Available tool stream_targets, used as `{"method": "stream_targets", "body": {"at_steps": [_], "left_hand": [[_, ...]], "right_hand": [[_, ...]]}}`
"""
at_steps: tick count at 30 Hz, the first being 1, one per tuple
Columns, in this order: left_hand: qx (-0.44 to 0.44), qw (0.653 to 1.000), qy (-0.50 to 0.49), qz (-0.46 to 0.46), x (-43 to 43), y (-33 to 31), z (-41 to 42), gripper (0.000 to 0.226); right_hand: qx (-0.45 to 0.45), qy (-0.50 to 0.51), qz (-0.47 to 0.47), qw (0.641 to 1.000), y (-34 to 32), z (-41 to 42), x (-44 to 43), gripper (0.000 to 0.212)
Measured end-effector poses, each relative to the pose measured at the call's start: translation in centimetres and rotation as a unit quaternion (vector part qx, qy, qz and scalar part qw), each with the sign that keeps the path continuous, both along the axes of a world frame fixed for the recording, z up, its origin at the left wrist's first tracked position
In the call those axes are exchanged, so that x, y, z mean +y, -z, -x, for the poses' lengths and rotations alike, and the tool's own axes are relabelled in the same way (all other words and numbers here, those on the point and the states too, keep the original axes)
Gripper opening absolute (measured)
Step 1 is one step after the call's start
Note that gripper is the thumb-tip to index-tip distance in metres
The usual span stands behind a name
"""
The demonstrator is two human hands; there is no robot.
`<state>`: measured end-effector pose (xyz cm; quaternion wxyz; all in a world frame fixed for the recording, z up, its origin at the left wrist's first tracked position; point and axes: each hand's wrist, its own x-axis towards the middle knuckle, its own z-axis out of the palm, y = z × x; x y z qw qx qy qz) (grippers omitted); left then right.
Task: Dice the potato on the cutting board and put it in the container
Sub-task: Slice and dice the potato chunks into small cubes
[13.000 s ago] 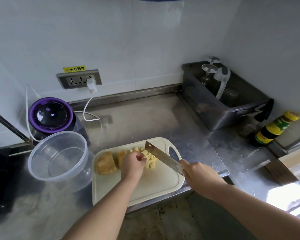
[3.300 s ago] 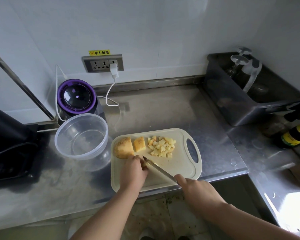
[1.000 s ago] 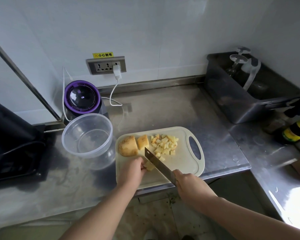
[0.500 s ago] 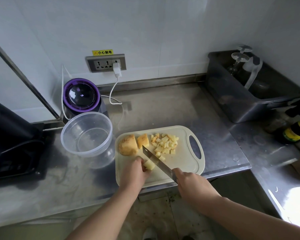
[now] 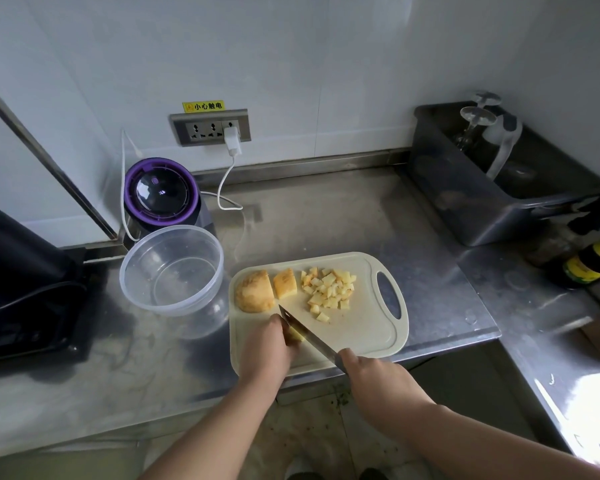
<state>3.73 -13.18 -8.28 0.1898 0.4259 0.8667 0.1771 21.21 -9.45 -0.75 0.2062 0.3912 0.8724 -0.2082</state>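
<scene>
A pale cutting board lies at the counter's front edge. On its far left sit a large potato chunk and a smaller wedge. A heap of diced potato lies beside them to the right. My left hand holds a small potato piece down on the board, fingers curled over it. My right hand grips the handle of a knife, whose blade lies against that piece. A clear round container stands left of the board with nothing in it.
A purple-lidded appliance stands behind the container, its white cord running to the wall socket. A dark tub with glassware sits at the back right. A sauce bottle stands at the right. A black appliance fills the left.
The knife has come down from raised to lying low against the piece under my left hand. The camera view has shifted slightly. The chunks and the diced heap have not moved.
</scene>
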Motion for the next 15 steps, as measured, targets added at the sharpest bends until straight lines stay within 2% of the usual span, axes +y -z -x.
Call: {"method": "stream_targets", "body": {"at_steps": [11,15], "left_hand": [[0.033,0.999,-0.003,-0.001,0.1,-0.8,-0.1,0.023],[-0.001,1.000,0.008,0.006,0.4,-0.6,-0.1,0.020]], "right_hand": [[-0.002,0.019,0.022,1.000,0.4,0.8,0.2,0.041],[0.002,0.057,0.029,0.998,0.8,0.1,1.1,0.034]]}}
